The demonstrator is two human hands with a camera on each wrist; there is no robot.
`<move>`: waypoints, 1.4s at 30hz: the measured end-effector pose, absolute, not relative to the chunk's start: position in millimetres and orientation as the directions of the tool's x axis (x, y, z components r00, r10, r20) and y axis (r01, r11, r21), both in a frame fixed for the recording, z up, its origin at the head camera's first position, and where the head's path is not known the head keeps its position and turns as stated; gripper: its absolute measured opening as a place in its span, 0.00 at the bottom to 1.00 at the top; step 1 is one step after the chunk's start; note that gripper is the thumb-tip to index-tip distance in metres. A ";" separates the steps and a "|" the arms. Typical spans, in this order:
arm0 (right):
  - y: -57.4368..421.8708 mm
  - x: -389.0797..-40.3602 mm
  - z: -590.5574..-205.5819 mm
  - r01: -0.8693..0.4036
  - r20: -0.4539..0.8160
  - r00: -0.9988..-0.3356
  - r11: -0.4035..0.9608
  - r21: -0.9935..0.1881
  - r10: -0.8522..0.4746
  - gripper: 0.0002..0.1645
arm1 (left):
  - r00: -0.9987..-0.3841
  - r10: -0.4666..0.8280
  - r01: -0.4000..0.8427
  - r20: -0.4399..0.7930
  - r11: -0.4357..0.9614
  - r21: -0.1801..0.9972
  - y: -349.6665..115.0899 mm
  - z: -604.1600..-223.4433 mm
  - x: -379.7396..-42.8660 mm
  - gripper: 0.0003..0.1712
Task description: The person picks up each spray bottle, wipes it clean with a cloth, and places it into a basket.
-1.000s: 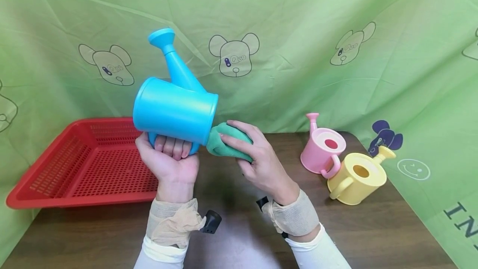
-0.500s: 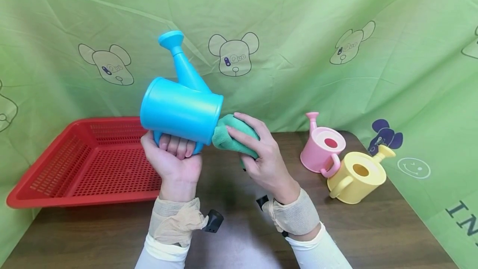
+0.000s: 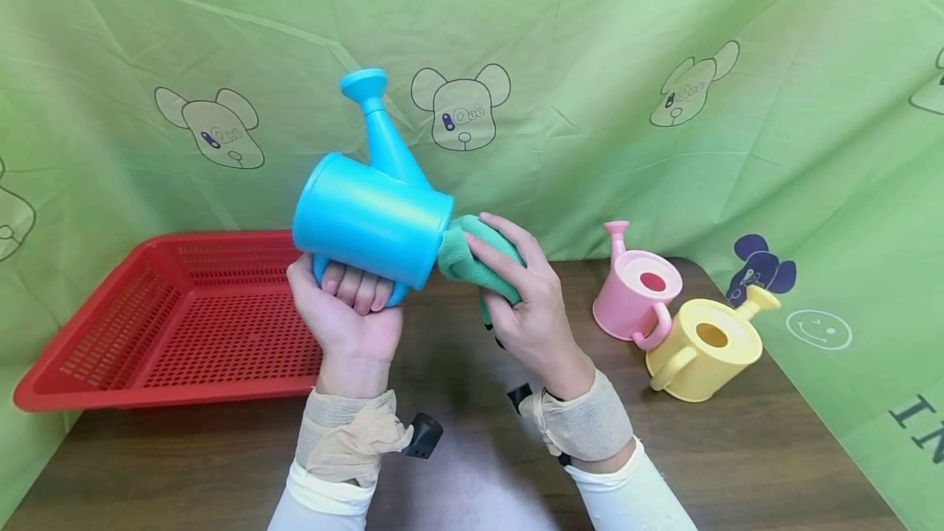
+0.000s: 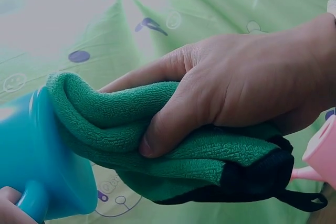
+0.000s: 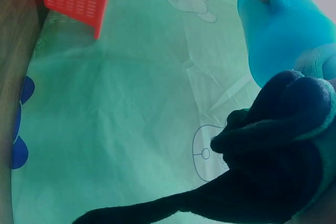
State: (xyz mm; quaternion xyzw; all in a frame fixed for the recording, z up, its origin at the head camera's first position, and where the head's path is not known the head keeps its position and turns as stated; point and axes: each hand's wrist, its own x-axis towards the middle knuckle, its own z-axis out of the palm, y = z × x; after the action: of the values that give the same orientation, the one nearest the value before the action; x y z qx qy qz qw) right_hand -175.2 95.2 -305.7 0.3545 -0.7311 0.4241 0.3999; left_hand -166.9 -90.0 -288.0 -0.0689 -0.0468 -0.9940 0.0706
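My left hand point(image 3: 350, 314) grips the handle of a blue watering can point(image 3: 372, 215), held in the air on its side with the spout pointing up. In my right hand point(image 3: 527, 301) is a bunched green towel point(image 3: 479, 248), pinched between thumb and fingers. The left wrist view shows the towel point(image 4: 121, 119) folded over, with a dark edge and a hanging loop, its front fold against the end of the watering can point(image 4: 58, 156). From the right wrist, the towel point(image 5: 278, 140) looks dark and covers part of the can point(image 5: 283, 35).
A red perforated basket point(image 3: 170, 396) stands on the left of the wooden table point(image 3: 472, 449). On the right, a pink watering can point(image 3: 627, 306) and a yellow watering can point(image 3: 701, 367) stand upright close together. A green patterned cloth point(image 3: 560, 105) hangs behind and at the sides.
Both hands have shifted to the right, carrying the blue watering can and the towel along. The can's spout has swung a little more upright. The towel has also risen slightly.
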 end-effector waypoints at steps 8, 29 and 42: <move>91.6 -160.5 -286.4 -0.842 0.889 -0.438 0.407 -0.353 -0.134 0.30 | -0.984 -0.114 0.129 0.138 -0.985 0.110 -89.2 -288.6 -166.6 0.22; 100.4 -164.9 -287.9 -0.790 0.866 -0.491 0.463 -0.401 -0.089 0.30 | -0.985 -0.097 0.117 0.142 -0.983 0.144 -88.0 -289.2 -164.9 0.23; 122.0 -166.9 -276.4 -0.757 0.872 -0.488 0.483 -0.441 0.033 0.25 | -0.762 -0.479 0.641 0.437 -0.459 0.615 -85.4 -288.3 -166.4 0.30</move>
State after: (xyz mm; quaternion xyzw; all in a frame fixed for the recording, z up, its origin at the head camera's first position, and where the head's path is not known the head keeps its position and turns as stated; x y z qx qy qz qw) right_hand -166.9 122.0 -276.4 0.2451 -0.7384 0.4456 0.4429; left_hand -166.4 -85.4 -288.3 -0.1011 -0.4018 -0.8482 0.3300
